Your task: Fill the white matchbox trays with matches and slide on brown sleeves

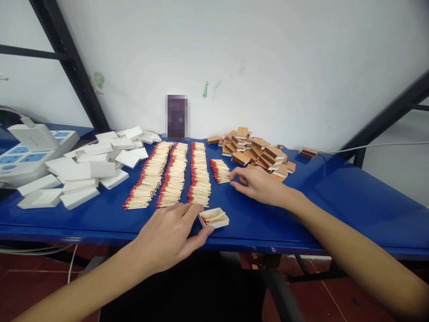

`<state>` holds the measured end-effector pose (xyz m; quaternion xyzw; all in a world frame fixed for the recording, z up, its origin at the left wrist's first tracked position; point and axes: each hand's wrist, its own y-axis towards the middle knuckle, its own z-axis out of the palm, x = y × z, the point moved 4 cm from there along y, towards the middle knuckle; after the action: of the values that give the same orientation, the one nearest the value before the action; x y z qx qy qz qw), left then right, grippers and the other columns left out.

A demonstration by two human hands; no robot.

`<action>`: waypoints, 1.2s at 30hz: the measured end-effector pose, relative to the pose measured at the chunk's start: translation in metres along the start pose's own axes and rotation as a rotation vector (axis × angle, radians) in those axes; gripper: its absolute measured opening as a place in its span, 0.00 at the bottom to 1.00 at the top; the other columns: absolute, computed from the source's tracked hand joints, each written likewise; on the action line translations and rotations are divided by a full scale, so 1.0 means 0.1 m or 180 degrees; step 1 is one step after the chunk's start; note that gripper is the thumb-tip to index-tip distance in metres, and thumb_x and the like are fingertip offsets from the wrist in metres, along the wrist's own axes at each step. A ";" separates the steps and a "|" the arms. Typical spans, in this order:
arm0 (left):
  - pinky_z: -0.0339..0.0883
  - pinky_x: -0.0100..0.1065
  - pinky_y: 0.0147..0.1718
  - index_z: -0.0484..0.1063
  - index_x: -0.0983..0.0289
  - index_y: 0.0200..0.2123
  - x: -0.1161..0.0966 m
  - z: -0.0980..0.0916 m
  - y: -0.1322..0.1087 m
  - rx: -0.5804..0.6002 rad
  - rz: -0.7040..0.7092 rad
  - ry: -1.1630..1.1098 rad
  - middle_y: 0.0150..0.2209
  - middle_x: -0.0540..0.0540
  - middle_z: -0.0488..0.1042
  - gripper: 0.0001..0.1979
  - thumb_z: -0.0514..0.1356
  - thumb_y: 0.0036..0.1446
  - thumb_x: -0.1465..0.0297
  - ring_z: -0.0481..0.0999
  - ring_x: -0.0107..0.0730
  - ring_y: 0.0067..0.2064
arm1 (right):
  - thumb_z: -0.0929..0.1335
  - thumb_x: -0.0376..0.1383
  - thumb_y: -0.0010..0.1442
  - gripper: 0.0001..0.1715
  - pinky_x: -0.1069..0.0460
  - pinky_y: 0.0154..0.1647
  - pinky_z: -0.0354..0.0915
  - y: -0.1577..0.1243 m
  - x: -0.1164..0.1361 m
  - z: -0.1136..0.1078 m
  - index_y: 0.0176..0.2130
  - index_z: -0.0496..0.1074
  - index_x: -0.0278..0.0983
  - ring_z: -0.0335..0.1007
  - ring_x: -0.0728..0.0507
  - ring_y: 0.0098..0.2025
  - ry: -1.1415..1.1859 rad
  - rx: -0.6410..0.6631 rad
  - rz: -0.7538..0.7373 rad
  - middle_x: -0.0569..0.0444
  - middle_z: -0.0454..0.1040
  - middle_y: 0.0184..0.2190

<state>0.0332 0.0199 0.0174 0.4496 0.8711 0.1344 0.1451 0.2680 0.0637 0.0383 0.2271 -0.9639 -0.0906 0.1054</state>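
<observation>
My left hand [177, 232] grips a small white matchbox tray [214, 225] by its left end, thumb in front and fingers behind. Inside the tray lie some red-tipped matches [214, 218]. At the short row of matches [220, 171], my right hand [258, 184] pinches at the plain stick ends with thumb and index finger; how many it has is too small to tell. Left of that row run three long rows of matches, the left row [149, 176], middle row [173, 174] and right row [200, 174], their red heads facing left.
White empty trays [90, 165] are heaped at the left, beside a white and blue box [30, 154]. Brown matchbox sleeves [254, 152] pile up behind my right hand, with another sleeve [307, 152] farther right. The blue table [335, 201] meets a wall; a blurred dark picture [177, 117] stands there.
</observation>
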 end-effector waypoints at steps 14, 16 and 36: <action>0.74 0.41 0.30 0.68 0.64 0.44 0.00 0.01 -0.02 -0.0311 0.0045 -0.0018 0.38 0.55 0.73 0.14 0.58 0.61 0.60 0.77 0.41 0.34 | 0.64 0.38 0.66 0.08 0.54 0.28 0.51 0.04 -0.10 0.06 0.40 0.70 0.36 0.58 0.49 0.24 0.0179 0.0242 0.0240 0.59 0.65 0.23; 0.74 0.42 0.30 0.67 0.64 0.48 0.00 0.00 -0.03 -0.0294 0.0013 0.0011 0.40 0.57 0.72 0.18 0.58 0.61 0.59 0.77 0.41 0.34 | 0.63 0.39 0.67 0.09 0.53 0.28 0.51 0.04 -0.10 0.06 0.40 0.70 0.36 0.58 0.48 0.24 0.0235 0.0263 0.0226 0.58 0.66 0.23; 0.75 0.44 0.36 0.61 0.62 0.54 -0.07 0.00 0.00 0.0048 0.0477 0.0176 0.47 0.59 0.72 0.13 0.50 0.69 0.65 0.77 0.46 0.44 | 0.60 0.42 0.71 0.12 0.54 0.27 0.53 -0.11 0.29 -0.08 0.40 0.65 0.38 0.56 0.50 0.24 0.1102 0.0315 -0.0283 0.61 0.61 0.23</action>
<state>0.0369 0.0144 0.0185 0.5108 0.8396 0.1506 0.1071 0.2493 0.0403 0.0481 0.2865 -0.9237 -0.0072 0.2542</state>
